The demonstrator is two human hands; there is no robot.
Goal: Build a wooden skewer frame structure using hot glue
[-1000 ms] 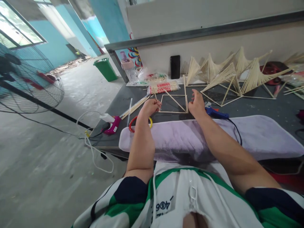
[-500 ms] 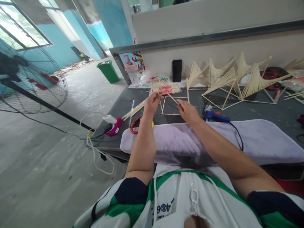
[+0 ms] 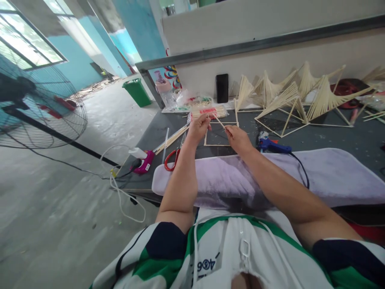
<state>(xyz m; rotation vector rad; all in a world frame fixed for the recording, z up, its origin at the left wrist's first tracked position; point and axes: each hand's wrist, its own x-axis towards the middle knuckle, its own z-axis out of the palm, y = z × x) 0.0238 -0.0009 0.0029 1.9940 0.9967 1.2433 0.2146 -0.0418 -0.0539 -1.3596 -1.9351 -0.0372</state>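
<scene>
Left hand (image 3: pixel 199 127) and right hand (image 3: pixel 237 136) each pinch one thin bamboo stick (image 3: pixel 218 121) above a square stick frame (image 3: pixel 217 143); green bin (image 3: pixel 137 92) contents hidden.

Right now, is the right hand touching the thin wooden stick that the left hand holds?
Touching. The head view shows the right hand pinching the near end of the thin wooden stick, while the left hand grips its far end.
</scene>
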